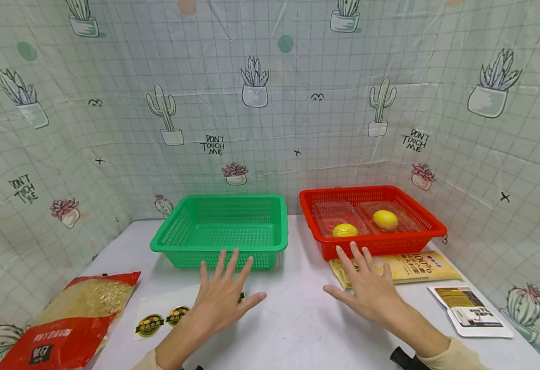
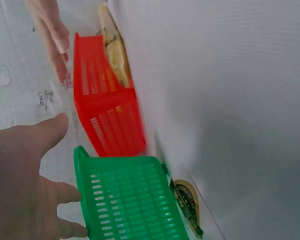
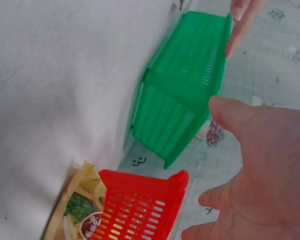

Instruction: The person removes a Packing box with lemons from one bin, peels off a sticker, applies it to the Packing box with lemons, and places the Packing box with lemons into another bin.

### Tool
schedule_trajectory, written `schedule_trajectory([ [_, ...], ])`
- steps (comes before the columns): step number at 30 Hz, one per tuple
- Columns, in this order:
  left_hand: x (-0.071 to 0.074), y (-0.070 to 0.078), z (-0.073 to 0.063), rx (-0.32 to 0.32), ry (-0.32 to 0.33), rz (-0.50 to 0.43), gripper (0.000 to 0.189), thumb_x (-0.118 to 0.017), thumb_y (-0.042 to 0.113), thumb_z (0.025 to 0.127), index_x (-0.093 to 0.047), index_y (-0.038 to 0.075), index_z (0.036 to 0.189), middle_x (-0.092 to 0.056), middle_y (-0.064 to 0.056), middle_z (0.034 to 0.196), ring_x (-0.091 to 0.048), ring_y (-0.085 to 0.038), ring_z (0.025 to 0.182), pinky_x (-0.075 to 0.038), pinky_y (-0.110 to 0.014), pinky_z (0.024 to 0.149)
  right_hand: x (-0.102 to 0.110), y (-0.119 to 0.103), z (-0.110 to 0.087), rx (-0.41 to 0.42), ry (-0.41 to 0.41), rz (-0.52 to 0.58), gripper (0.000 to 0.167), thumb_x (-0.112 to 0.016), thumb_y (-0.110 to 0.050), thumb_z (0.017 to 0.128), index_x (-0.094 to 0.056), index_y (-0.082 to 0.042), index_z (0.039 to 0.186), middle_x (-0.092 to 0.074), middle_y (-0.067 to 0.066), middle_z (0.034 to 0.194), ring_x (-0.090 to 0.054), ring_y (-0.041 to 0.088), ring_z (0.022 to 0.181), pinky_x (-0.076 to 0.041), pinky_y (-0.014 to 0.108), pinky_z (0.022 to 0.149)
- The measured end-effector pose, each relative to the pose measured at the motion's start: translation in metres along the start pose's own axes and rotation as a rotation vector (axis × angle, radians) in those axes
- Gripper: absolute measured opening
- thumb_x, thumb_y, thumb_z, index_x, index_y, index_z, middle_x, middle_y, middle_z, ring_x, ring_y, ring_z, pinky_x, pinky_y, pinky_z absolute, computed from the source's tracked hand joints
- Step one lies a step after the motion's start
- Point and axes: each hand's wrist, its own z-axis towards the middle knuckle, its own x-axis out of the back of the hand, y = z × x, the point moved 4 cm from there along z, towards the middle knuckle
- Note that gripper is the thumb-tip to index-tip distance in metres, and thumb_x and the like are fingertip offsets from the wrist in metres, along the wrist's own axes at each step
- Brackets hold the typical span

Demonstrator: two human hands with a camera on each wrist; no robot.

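Green basket: slotted plastic, oblong, walls sloping up to a flared rim.
Left hand: fingers spread before the green basket's near wall; contact cannot be told.
Right hand: fingers spread, empty, right of the green basket.
Red basket: slotted plastic too, just right of the green basket; the head view shows clear trays with smooth yellow balls inside.
Yellow packet: right of and nearer than the green basket, reading "100%"; the right wrist view adds a leafy green picture.
White pouch: flat, farther right of the green basket, gold panel.
Red bag: crinkled plastic, left of the green basket, pale contents showing.
Round stickers: black and gold, in front of the green basket.
Cloth: creased, gridded, behind the green basket, lettered "DON'T TOUCH ME".
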Motion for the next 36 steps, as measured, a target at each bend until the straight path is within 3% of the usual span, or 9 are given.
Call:
schedule_trajectory([
  [8, 0.000, 0.016, 0.023, -0.044, 0.030, 0.051, 0.080, -0.045, 0.070, 0.091, -0.034, 0.022, 0.154, -0.023, -0.015, 0.162, -0.017, -0.043, 0.150, -0.018, -0.076, 0.109, 0.010, 0.005, 0.007, 0.009, 0.052, -0.020, 0.093, -0.052, -0.072, 0.086, -0.029, -0.013, 0.155, -0.023, 0.026, 0.159, -0.022, 0.052, 0.143, -0.019, 0.080, 0.103],
  [14, 0.002, 0.031, 0.046, -0.085, 0.051, 0.049, 0.078, -0.045, 0.068, 0.093, -0.034, 0.022, 0.154, -0.025, -0.016, 0.162, -0.018, -0.042, 0.150, -0.020, -0.073, 0.111, 0.019, 0.012, 0.018, -0.021, 0.050, 0.015, 0.090, -0.054, -0.066, 0.089, -0.028, -0.011, 0.155, -0.021, 0.027, 0.159, -0.020, 0.053, 0.143, -0.017, 0.080, 0.104],
  [24, 0.004, 0.062, 0.087, -0.109, 0.019, 0.108, 0.074, -0.043, 0.068, 0.093, -0.038, 0.023, 0.152, -0.029, -0.014, 0.161, -0.025, -0.038, 0.149, -0.026, -0.065, 0.114, 0.028, 0.025, 0.035, -0.021, 0.093, 0.029, 0.084, -0.057, -0.058, 0.091, -0.029, -0.008, 0.153, -0.025, 0.030, 0.156, -0.021, 0.052, 0.142, -0.018, 0.079, 0.105],
  [36, -0.006, 0.091, 0.126, -0.092, 0.015, 0.032, 0.063, -0.048, 0.058, 0.096, -0.045, 0.021, 0.148, -0.039, -0.013, 0.155, -0.035, -0.034, 0.143, -0.034, -0.056, 0.114, 0.030, 0.042, 0.055, -0.034, 0.142, 0.054, 0.078, -0.055, -0.054, 0.094, -0.031, -0.007, 0.151, -0.031, 0.032, 0.151, -0.030, 0.054, 0.136, -0.021, 0.076, 0.106],
])
